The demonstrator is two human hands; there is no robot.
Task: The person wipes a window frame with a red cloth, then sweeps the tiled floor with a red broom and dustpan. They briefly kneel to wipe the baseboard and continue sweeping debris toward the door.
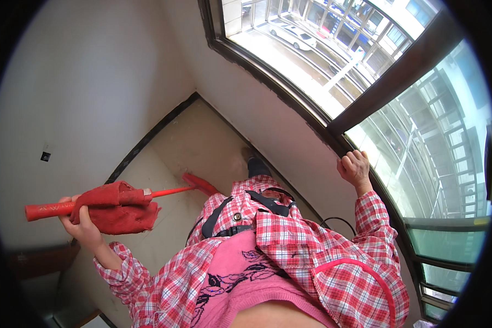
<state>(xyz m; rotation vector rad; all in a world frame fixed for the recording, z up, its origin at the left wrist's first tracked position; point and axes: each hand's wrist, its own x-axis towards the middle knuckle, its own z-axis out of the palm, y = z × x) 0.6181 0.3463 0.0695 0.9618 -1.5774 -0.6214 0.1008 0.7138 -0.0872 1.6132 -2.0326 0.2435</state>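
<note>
My left hand is closed around the thick grip of a red long-handled tool, together with a folded red cloth draped over it. A thin red rod runs from the cloth to a wide red head, seen low over the floor; whether it touches the floor is unclear. The head looks like that of a squeegee or mop. My right hand is a fist against the dark window frame, its knuckles near the glass. Whether its fingers hook over the frame's edge cannot be seen.
A pale wall with a small black fitting stands at the left. Dark skirting edges the tiled floor. The window's glass panes fill the right side, with a white car outside. A thin black loop shows beside my jacket.
</note>
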